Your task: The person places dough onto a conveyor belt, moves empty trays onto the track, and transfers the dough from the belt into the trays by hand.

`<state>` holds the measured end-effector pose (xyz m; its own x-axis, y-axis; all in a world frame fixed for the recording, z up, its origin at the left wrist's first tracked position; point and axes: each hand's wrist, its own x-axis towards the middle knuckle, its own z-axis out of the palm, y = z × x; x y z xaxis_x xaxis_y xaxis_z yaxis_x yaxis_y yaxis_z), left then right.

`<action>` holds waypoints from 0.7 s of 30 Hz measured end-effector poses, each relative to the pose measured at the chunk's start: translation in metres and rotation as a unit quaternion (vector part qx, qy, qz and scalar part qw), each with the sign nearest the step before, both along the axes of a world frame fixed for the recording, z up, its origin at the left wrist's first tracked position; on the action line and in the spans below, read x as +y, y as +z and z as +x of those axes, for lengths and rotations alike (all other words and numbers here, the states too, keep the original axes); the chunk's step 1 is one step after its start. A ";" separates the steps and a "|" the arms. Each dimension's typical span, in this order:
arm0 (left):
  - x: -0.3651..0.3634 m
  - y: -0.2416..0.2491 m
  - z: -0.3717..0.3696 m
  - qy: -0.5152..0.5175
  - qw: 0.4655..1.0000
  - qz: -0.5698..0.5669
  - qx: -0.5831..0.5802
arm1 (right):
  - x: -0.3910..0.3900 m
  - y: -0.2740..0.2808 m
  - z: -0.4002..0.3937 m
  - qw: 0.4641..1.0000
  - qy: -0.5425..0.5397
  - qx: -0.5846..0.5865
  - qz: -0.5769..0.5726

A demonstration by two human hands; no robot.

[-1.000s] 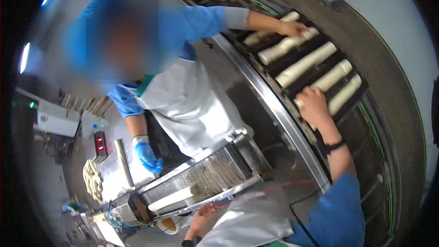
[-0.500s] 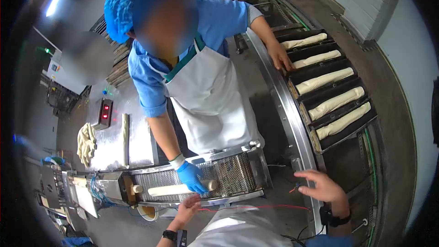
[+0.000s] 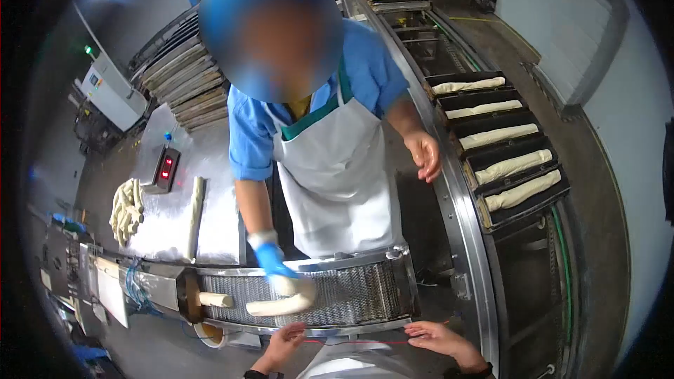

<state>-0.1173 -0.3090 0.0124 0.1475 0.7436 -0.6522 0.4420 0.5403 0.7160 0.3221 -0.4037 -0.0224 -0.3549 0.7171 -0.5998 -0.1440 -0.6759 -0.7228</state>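
Mesh conveyor (image 3: 351,295) edge under both bare hands: left hand (image 3: 284,340), right hand (image 3: 439,337); grip released, flat.

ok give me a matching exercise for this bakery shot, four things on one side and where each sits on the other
Things:
1. left hand
2. right hand
3. dough roll
4. red-digit scale

Places:
A. on the floured table
B. on the mesh conveyor, under a co-worker's blue glove
C. at the conveyor's near rail, right end
D. at the conveyor's near rail, near the middle

Pairs: 1-D, 2-C, 3-B, 4-A
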 end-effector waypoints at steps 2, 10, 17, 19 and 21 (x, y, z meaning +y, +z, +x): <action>-0.002 0.001 -0.005 0.006 1.000 -0.014 0.009 | 0.007 0.001 -0.010 1.000 0.017 -0.004 0.014; 0.017 0.041 -0.014 -0.086 0.973 0.144 0.156 | 0.014 0.005 -0.011 1.000 -0.002 -0.025 -0.003; 0.029 0.038 -0.059 -0.176 0.872 0.358 0.283 | 0.010 0.020 -0.042 0.993 0.083 -0.045 0.067; 0.038 0.041 -0.066 -0.203 0.852 0.373 0.308 | 0.035 0.037 -0.065 0.992 0.125 -0.021 0.006; 0.049 0.042 -0.070 -0.244 0.811 0.411 0.337 | 0.068 0.060 -0.097 0.976 0.199 0.029 0.081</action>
<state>-0.1877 -0.2600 0.0547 0.3707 0.9285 -0.0203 0.9002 -0.3538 0.2538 0.2252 -0.3359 0.0381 -0.6545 0.5998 -0.4603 0.0621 -0.5641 -0.8234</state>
